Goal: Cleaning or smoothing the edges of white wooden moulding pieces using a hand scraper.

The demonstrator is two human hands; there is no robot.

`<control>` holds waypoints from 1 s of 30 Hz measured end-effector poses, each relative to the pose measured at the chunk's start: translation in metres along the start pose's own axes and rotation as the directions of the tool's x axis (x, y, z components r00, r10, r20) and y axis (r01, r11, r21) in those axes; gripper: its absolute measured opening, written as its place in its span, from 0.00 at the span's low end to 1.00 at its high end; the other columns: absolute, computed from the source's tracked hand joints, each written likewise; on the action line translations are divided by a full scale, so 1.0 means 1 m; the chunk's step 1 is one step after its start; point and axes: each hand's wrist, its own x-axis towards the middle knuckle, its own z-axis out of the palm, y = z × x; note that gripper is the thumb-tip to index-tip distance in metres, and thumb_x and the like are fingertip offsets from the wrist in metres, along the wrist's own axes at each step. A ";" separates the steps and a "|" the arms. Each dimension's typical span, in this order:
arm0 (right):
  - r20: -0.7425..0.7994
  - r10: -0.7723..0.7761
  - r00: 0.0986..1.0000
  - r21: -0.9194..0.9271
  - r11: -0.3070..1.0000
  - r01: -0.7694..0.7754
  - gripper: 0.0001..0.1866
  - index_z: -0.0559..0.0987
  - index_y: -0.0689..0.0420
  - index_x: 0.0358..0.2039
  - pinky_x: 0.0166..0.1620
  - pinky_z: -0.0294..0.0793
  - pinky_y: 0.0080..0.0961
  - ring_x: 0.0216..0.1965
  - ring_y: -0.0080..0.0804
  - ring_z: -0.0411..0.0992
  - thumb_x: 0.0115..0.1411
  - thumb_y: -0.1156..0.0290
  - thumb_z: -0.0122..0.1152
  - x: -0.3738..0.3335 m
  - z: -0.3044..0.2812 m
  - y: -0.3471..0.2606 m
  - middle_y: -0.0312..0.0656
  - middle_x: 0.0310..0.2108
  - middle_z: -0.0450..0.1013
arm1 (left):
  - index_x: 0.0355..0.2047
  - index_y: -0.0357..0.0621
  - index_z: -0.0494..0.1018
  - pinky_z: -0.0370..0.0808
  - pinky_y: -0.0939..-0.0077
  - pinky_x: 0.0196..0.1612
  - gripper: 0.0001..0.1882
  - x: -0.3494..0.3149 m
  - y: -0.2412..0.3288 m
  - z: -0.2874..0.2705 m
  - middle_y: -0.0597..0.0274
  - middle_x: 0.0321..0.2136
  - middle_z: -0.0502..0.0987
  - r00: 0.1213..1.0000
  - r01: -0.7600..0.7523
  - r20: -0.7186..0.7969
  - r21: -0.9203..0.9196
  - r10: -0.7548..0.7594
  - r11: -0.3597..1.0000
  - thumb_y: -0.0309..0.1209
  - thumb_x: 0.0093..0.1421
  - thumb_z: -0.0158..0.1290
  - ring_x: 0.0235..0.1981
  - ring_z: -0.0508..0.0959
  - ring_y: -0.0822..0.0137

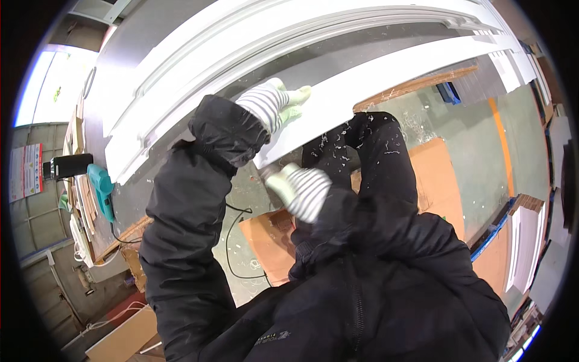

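A long white board (338, 90) lies across the bench in front of me, its near end pointing toward my body. My left hand (272, 104), in a striped glove with pale green fingertips, rests on top of this board with fingers stretched out. Just below the board's near corner is my right hand (301, 190), gloved the same way. Its fingers are closed around something small and dark at the board's end, mostly hidden by the glove. White shavings cling to my dark trousers (386, 148).
Long white moulded profiles (253, 51) lie farther back on the grey bench. A teal power tool (101, 190) with a cord sits at the left. Cardboard sheets (437, 175) cover parts of the floor. Stacked white panels (523, 244) stand at the right.
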 end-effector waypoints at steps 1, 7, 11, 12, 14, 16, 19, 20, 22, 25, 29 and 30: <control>-0.243 -0.029 0.970 0.027 0.999 0.037 0.14 0.74 0.55 0.45 0.35 0.75 0.43 0.33 0.51 0.76 0.68 0.64 0.41 -0.013 -0.003 0.013 0.55 0.35 0.74 | 0.36 0.34 0.69 0.72 0.83 0.29 0.22 0.006 -0.009 0.002 0.62 0.28 0.71 0.999 0.038 0.013 -0.276 -0.036 0.961 0.40 0.55 0.65 0.28 0.73 0.75; 0.198 -0.076 0.977 -0.008 0.997 0.080 0.17 0.74 0.60 0.46 0.38 0.75 0.45 0.36 0.53 0.77 0.68 0.62 0.42 0.017 0.035 -0.021 0.56 0.32 0.76 | 0.36 0.34 0.69 0.73 0.83 0.30 0.21 0.011 -0.020 0.012 0.60 0.29 0.72 0.934 -0.347 -0.145 -0.136 0.327 0.928 0.36 0.54 0.67 0.29 0.74 0.72; 0.051 -0.010 0.999 0.260 0.966 -0.003 0.16 0.73 0.63 0.37 0.34 0.74 0.46 0.30 0.54 0.77 0.68 0.62 0.44 -0.005 0.027 -0.016 0.56 0.24 0.75 | 0.34 0.34 0.70 0.72 0.84 0.29 0.20 -0.011 0.027 0.011 0.62 0.28 0.71 0.975 0.159 0.018 -0.752 -0.220 0.640 0.36 0.55 0.65 0.29 0.73 0.74; -0.069 -0.024 0.997 0.224 0.974 0.039 0.15 0.73 0.63 0.36 0.32 0.74 0.45 0.28 0.54 0.76 0.67 0.63 0.45 -0.014 0.008 -0.015 0.56 0.24 0.75 | 0.34 0.34 0.70 0.71 0.84 0.29 0.19 -0.019 0.034 0.007 0.63 0.27 0.70 0.972 0.079 -0.016 -0.917 -0.233 0.392 0.37 0.56 0.65 0.28 0.72 0.75; -0.193 -0.022 0.981 0.185 0.981 0.059 0.15 0.73 0.63 0.35 0.30 0.73 0.45 0.27 0.53 0.76 0.67 0.63 0.46 -0.014 -0.006 -0.002 0.56 0.24 0.75 | 0.33 0.34 0.71 0.71 0.85 0.27 0.17 -0.023 0.032 0.002 0.65 0.25 0.70 0.965 0.121 -0.077 -0.718 -0.251 0.686 0.36 0.58 0.63 0.25 0.70 0.78; -0.222 0.001 0.975 0.155 0.987 0.034 0.14 0.72 0.63 0.33 0.27 0.72 0.44 0.24 0.52 0.76 0.67 0.64 0.47 -0.011 -0.015 0.000 0.55 0.22 0.75 | 0.32 0.34 0.71 0.69 0.85 0.27 0.16 -0.028 0.029 -0.002 0.67 0.24 0.69 0.937 0.191 -0.018 -0.809 -0.348 0.555 0.36 0.59 0.62 0.24 0.69 0.79; -0.263 0.151 0.953 0.049 0.988 -0.144 0.15 0.72 0.64 0.32 0.27 0.72 0.43 0.23 0.51 0.75 0.67 0.64 0.46 -0.026 -0.030 0.038 0.53 0.19 0.73 | 0.31 0.35 0.71 0.68 0.86 0.27 0.16 -0.027 0.042 0.002 0.68 0.23 0.67 0.981 0.094 -0.090 -0.567 -0.175 0.819 0.36 0.60 0.61 0.24 0.68 0.79; -0.314 0.156 0.936 -0.082 0.978 -0.190 0.15 0.72 0.63 0.32 0.26 0.72 0.43 0.22 0.51 0.75 0.67 0.64 0.45 -0.030 -0.037 0.048 0.53 0.19 0.73 | 0.31 0.35 0.71 0.68 0.86 0.27 0.16 -0.032 0.038 0.002 0.68 0.23 0.67 0.978 0.104 -0.091 -0.568 -0.188 0.816 0.36 0.60 0.61 0.24 0.68 0.79; -0.438 0.322 0.839 0.050 0.941 -0.335 0.17 0.73 0.64 0.33 0.25 0.74 0.42 0.20 0.49 0.76 0.67 0.62 0.41 -0.052 -0.065 0.070 0.54 0.18 0.74 | 0.30 0.35 0.71 0.67 0.86 0.28 0.15 -0.033 0.029 0.004 0.70 0.21 0.66 0.976 0.095 -0.129 -0.464 -0.174 0.880 0.36 0.61 0.60 0.23 0.67 0.79; -0.490 0.459 0.741 0.090 0.872 -0.481 0.16 0.73 0.60 0.31 0.23 0.71 0.43 0.20 0.51 0.74 0.67 0.61 0.46 -0.054 -0.082 0.065 0.55 0.18 0.72 | 0.41 0.39 0.74 0.68 0.84 0.30 0.10 -0.039 0.014 0.004 0.69 0.26 0.67 0.987 0.005 -0.138 -0.485 -0.082 0.874 0.30 0.63 0.57 0.25 0.67 0.78; -0.367 0.225 0.902 -0.038 0.966 -0.256 0.13 0.75 0.59 0.34 0.26 0.73 0.44 0.23 0.49 0.76 0.65 0.64 0.45 -0.038 -0.049 0.064 0.59 0.21 0.73 | 0.51 0.46 0.75 0.70 0.81 0.34 0.15 -0.033 0.021 0.002 0.67 0.31 0.69 0.992 -0.083 -0.104 -0.142 0.068 0.986 0.22 0.64 0.53 0.28 0.69 0.75; -0.402 0.210 0.891 -0.117 0.954 -0.277 0.15 0.75 0.61 0.36 0.28 0.74 0.43 0.25 0.51 0.76 0.65 0.62 0.46 -0.041 -0.057 0.085 0.60 0.21 0.73 | 0.50 0.45 0.75 0.70 0.81 0.35 0.15 -0.034 0.020 0.002 0.66 0.31 0.69 0.979 -0.160 -0.138 -0.055 0.151 0.986 0.22 0.64 0.52 0.28 0.69 0.75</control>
